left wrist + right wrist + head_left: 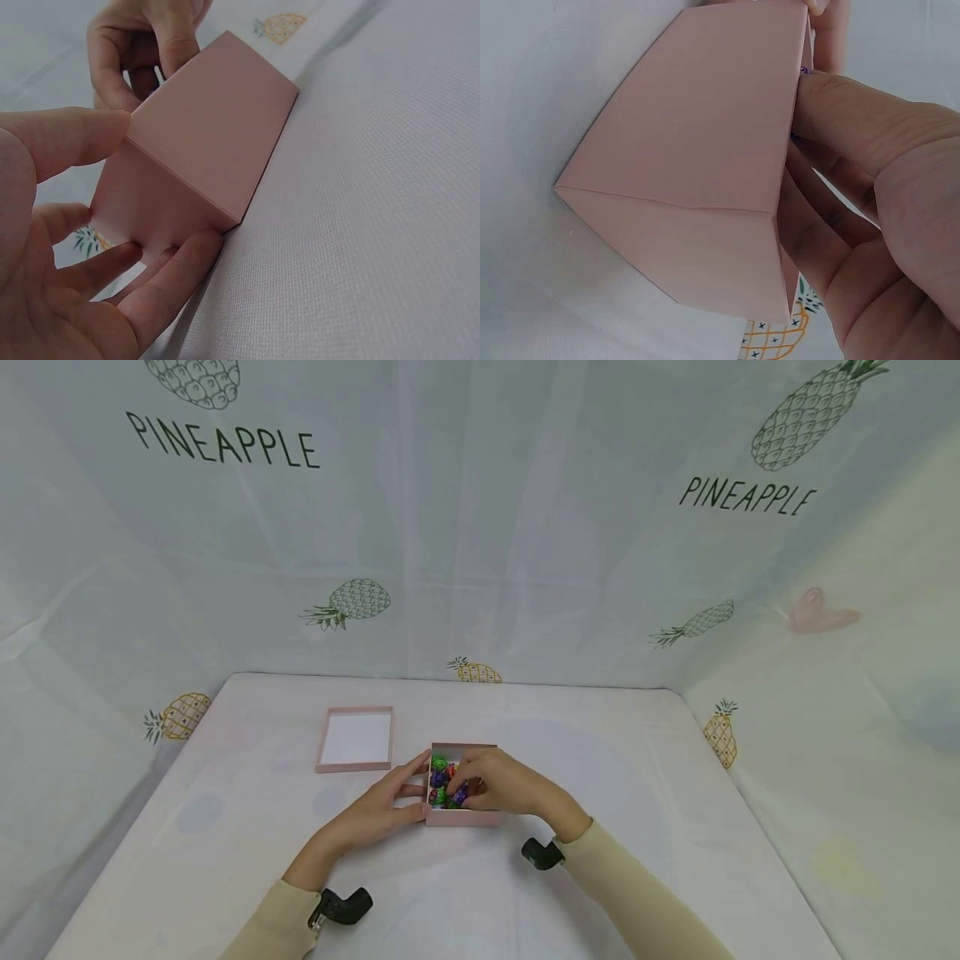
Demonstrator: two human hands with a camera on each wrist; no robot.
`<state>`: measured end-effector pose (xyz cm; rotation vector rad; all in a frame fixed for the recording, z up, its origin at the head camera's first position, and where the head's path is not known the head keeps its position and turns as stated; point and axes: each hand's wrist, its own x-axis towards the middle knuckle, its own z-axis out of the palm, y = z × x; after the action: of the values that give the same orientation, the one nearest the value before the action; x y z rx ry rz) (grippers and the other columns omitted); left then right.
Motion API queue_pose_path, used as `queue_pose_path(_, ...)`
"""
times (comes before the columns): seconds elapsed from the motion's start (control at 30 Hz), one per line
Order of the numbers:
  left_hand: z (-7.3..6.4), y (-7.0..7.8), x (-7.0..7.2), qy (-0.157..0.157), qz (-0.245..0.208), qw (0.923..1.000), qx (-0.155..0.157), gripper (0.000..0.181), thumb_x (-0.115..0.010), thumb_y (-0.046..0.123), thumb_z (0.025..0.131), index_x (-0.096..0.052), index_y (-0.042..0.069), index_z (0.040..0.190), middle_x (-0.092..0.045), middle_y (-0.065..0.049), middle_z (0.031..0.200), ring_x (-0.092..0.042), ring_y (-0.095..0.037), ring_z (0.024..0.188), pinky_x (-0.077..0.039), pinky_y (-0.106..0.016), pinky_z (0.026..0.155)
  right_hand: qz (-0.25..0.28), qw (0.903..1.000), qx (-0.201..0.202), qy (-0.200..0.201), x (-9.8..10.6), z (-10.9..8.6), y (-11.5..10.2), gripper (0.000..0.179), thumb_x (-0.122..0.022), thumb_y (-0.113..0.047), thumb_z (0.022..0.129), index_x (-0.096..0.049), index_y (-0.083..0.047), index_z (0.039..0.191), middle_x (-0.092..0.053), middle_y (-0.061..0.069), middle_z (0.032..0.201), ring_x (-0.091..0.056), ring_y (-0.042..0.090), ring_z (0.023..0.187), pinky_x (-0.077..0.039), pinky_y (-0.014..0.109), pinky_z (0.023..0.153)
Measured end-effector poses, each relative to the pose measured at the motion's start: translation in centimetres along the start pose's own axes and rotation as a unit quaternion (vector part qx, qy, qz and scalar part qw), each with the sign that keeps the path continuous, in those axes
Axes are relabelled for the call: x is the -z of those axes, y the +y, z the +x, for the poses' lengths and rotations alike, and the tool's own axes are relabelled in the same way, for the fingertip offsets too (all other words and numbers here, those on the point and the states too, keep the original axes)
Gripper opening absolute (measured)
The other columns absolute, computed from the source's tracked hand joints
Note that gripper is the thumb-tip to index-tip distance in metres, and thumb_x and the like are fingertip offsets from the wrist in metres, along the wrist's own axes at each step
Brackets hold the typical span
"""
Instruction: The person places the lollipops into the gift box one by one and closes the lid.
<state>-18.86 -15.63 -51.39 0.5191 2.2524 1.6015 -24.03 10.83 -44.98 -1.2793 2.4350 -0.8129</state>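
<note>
A pink box point(463, 819) stands lidless on the table, holding several shiny wrapped candies point(438, 779) in green, purple and red. My left hand point(380, 806) touches its left side with fingers spread. In the left wrist view, the thumb point(90, 135) rests at the top corner, while other fingertips lie on the side wall below. From the right, my right hand point(501, 782) reaches in over the rim with curled fingers. Thumb and fingers close around a purple wrapped candy point(460, 794). The right wrist view hides most of it behind the box wall.
A pink-edged square lid point(355, 767) with a white inside lies behind and left of the box. White cloth covers the table point(600, 760). A pineapple-print curtain point(480, 527) hangs behind it. Each wrist wears a black camera mount point(345, 907).
</note>
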Motion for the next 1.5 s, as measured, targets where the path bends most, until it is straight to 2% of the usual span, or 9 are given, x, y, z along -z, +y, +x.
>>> queue_pose_path(0.2,0.0,0.0,0.0,-0.002,-0.004,1.0000,-0.002,0.086,-0.072,0.026,0.103,-0.020,0.024,0.172,-0.030,-0.015,0.171,-0.053,-0.036,0.144,-0.042,-0.060,0.115,0.005,0.9999,-0.008,-0.014,0.2,0.0,0.0,0.023,-0.085,0.002,0.088,-0.082,-0.006,0.110,-0.071,0.001,0.104,-0.071,0.018,0.096,-0.059,0.021,0.081)
queue_pose_path(0.43,0.1,0.0,-0.1,-0.001,0.001,1.0000,-0.006,0.087,-0.072,0.028,0.103,-0.019,0.024,0.172,-0.031,-0.015,0.171,-0.053,-0.036,0.143,-0.042,-0.060,0.114,-0.010,0.9991,-0.018,-0.037,0.4,0.1,0.0,0.023,-0.085,0.000,0.089,-0.084,-0.010,0.110,-0.069,-0.004,0.102,-0.068,0.011,0.096,-0.057,0.020,0.084)
queue_pose_path(0.6,0.1,0.0,-0.2,0.000,0.002,1.0000,-0.005,0.087,-0.073,0.030,0.103,-0.020,0.027,0.172,-0.031,-0.014,0.171,-0.053,-0.036,0.144,-0.041,-0.061,0.115,-0.014,0.9982,-0.030,-0.050,0.6,0.0,-0.2,0.025,-0.084,0.001,0.090,-0.083,-0.010,0.113,-0.068,-0.005,0.099,-0.066,0.012,0.095,-0.055,0.018,0.084)
queue_pose_path(0.9,0.2,0.0,-0.2,-0.003,-0.001,1.0000,-0.003,0.087,-0.073,0.029,0.103,-0.020,0.026,0.172,-0.031,-0.015,0.171,-0.053,-0.036,0.143,-0.043,-0.060,0.114,-0.020,0.9966,-0.036,-0.072,0.8,-0.1,-0.2,0.021,-0.081,-0.001,0.093,-0.085,-0.014,0.109,-0.071,-0.006,0.104,-0.061,0.008,0.096,-0.054,0.019,0.083)
queue_pose_path(1.13,0.3,0.0,-0.3,-0.002,0.001,1.0000,-0.002,0.087,-0.074,0.030,0.102,-0.020,0.026,0.172,-0.031,-0.015,0.171,-0.054,-0.036,0.143,-0.043,-0.060,0.114,-0.006,0.9984,-0.031,-0.047,1.1,-0.6,-0.1,0.024,-0.079,0.001,0.094,-0.082,-0.008,0.116,-0.075,0.001,0.110,-0.067,0.011,0.098,-0.056,0.020,0.085)
queue_pose_path(1.37,0.2,0.2,0.0,-0.003,0.006,1.0000,-0.004,0.086,-0.072,0.027,0.104,-0.020,0.024,0.172,-0.032,-0.016,0.171,-0.055,-0.036,0.142,-0.045,-0.059,0.113,-0.012,0.9997,-0.007,0.018,2.0,-0.9,0.2,0.019,-0.079,-0.001,0.095,-0.081,-0.006,0.113,-0.075,0.006,0.110,-0.069,0.010,0.094,-0.057,0.024,0.082)
queue_pose_path(1.5,-0.2,0.3,0.7,0.013,0.027,0.9996,0.005,0.085,-0.072,0.030,0.103,-0.022,0.025,0.172,-0.034,-0.015,0.170,-0.056,-0.037,0.141,-0.047,-0.059,0.111,-0.022,0.9988,-0.005,0.044,2.3,-0.7,0.4,0.020,-0.079,-0.002,0.095,-0.081,-0.006,0.115,-0.075,0.009,0.108,-0.069,0.013,0.091,-0.058,0.026,0.081)
